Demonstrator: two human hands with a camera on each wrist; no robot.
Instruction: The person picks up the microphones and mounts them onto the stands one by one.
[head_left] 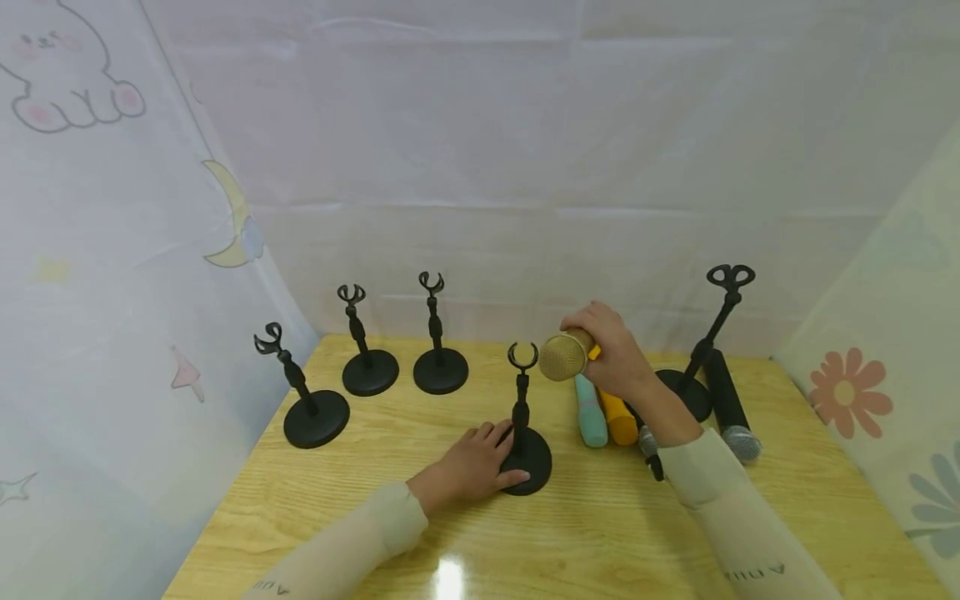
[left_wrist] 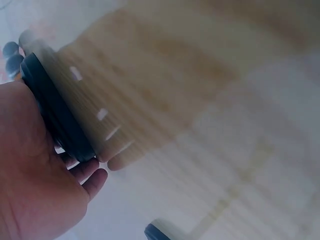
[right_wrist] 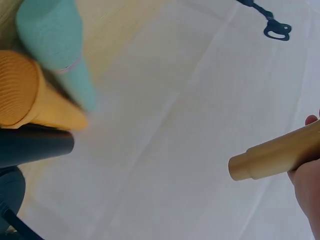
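Mid-frame, the gold microphone (head_left: pixel 562 358) the right grip (head_left: pixel 609 348) clasps could bump askew the microphone stand (head_left: pixel 521 412) the left grip (head_left: pixel 478 465) holds.

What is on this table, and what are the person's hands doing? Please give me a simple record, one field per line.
Left hand: holds the round base of a black microphone stand
Right hand: holds a gold microphone with a mesh head
Other stands: three black round-based stands at the picture's left, one black stand at its right
Lying down: mint-green microphone, orange microphone, black microphone with silver mesh head, another silver mesh head partly hidden
Surface: yellow wood-grain table
Backdrop: pale sheet
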